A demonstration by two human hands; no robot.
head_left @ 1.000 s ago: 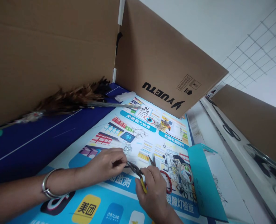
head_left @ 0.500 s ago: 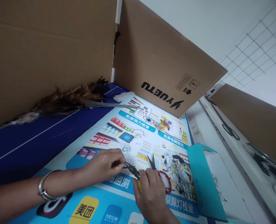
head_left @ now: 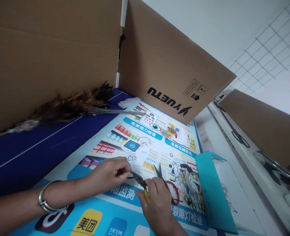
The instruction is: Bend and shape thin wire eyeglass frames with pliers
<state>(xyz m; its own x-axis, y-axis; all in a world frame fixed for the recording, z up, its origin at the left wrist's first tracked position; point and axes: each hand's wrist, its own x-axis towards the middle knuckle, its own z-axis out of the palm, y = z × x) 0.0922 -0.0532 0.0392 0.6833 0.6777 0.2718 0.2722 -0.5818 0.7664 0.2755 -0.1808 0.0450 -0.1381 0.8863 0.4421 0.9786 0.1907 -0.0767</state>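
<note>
- bracelet (head_left: 45,204) sat on the left wrist, well to the left of the scissors (head_left: 158,171).
- left hand (head_left: 108,173) rested on the poster (head_left: 115,137), left of the scissors. thumb and fingertips (head_left: 127,169) were pinched narrow on a small dark piece (head_left: 122,171), which was mostly hidden, so i could not tell what it was.
- the piece sat left of the scissors, at about the height of the blades.
- pliers (head_left: 140,181) lay between the left fingertips and the scissors. the long axis ran on a slant, with the nose up-left toward the pinched piece and the yellow grip down-right into the right palm.
- the nose tip was just beside the left fingertips. whether it touched the piece could not be told, nor whether the pliers' jaws were parted.
- right hand (head_left: 158,203) was wrapped around the pliers' grip, fingers curled tight, just below-left of the scissors' red loops.
- of the two hands, the left was nearer the piece and the right nearer the scissors.
- scissors lay loose on the poster, blades pointing up and away and handles toward the person.
- tape ring (head_left: 192,183) lay just right of the scissors, with the teal box (head_left: 208,193) further right.
</note>
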